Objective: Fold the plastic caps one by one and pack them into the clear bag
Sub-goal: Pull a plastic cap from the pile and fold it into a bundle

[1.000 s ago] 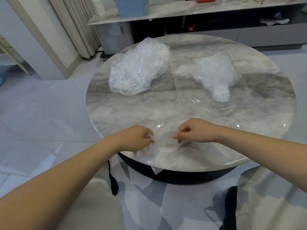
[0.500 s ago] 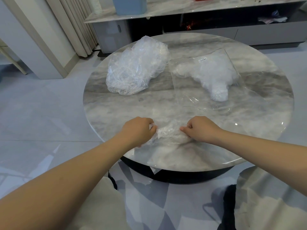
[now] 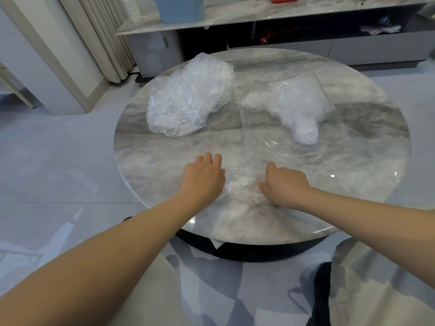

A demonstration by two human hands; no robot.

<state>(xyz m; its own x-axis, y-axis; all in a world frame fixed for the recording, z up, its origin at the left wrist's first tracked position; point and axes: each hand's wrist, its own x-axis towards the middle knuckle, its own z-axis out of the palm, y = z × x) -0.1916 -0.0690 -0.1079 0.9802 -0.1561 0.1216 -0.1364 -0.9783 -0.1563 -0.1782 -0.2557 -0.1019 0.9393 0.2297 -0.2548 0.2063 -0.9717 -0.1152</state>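
A crumpled transparent plastic cap [image 3: 242,182] lies on the round marble table [image 3: 150,161] near its front edge, between my two hands. My left hand [image 3: 202,177] lies flat on the cap's left side with its fingers stretched forward. My right hand [image 3: 284,182] presses on the cap's right side, thumb pointing left and forefinger pointing forward; its other fingers are hidden. A loose pile of plastic caps [image 3: 188,107] sits at the back left. The clear bag [image 3: 263,128] lies at the back right with white folded caps [image 3: 303,118] inside it.
A low cabinet [image 3: 353,50] with a marble top stands behind the table, with a blue bin [image 3: 179,8] on it. Curtains [image 3: 101,36] hang at the back left. My knees are under the table's front edge.
Both hands moved forward with the cap, away from the table's front edge. They went from pinching its edges to pressing down on it, and the left hand's fingers straightened.
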